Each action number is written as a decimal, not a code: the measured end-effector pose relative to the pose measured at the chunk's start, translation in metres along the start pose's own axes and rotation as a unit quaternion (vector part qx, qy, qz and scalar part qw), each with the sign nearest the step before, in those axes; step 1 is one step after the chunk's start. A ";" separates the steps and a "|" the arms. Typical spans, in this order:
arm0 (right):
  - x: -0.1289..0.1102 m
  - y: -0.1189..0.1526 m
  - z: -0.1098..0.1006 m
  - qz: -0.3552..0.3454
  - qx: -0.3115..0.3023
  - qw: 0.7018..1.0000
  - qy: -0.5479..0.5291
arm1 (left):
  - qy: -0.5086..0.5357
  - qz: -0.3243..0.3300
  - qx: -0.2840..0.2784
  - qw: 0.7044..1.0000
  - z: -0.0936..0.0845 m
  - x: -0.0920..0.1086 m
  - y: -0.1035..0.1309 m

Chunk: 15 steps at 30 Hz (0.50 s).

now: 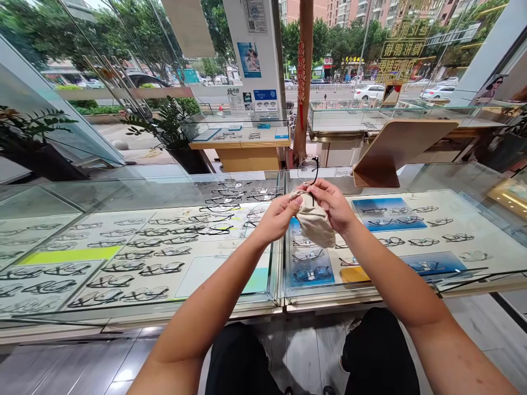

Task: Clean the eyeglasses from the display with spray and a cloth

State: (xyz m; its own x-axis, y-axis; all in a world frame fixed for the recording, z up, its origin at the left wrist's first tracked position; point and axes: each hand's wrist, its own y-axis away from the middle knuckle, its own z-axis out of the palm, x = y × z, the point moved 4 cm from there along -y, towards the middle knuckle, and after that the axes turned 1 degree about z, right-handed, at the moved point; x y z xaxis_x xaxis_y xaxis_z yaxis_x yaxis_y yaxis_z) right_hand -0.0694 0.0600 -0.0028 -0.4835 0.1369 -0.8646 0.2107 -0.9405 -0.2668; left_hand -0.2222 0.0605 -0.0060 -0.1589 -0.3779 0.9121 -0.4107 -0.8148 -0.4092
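Above the glass display counter, both hands meet on one pair of eyeglasses with a dark frame. One round lens stands up beyond the fingers; the rest is hidden by the hands and a beige cloth. My left hand is closed, pinching the gathered cloth at its upper left. With bent fingers, my right hand grips the eyeglasses, and the cloth hangs down between the two hands. Whether the left fingers also press on a lens through the cloth, I cannot tell.
Rows of eyeglasses lie inside the counter under glass. On the right part of its top stands a wooden-backed mirror or stand. A smaller display case, a wooden post and potted plants are beyond, near the windows.
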 end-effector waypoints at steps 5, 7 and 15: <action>0.001 -0.002 -0.002 0.004 0.003 1.000 -0.001 | 0.036 -0.023 -0.015 0.999 0.003 -0.004 0.002; 0.003 -0.003 -0.001 -0.011 -0.003 1.000 0.016 | 0.025 -0.019 0.039 0.999 0.000 -0.007 0.001; 0.002 0.000 0.003 -0.014 -0.017 0.999 0.039 | -0.048 0.008 0.107 0.993 -0.004 -0.005 0.000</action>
State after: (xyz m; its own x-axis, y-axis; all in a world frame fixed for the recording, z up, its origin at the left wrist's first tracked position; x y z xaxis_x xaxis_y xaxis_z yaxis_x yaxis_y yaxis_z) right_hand -0.0731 0.0589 -0.0036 -0.4230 0.1883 -0.8863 0.2270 -0.9250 -0.3048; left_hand -0.2246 0.0643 -0.0100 -0.0745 -0.4235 0.9028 -0.2078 -0.8789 -0.4294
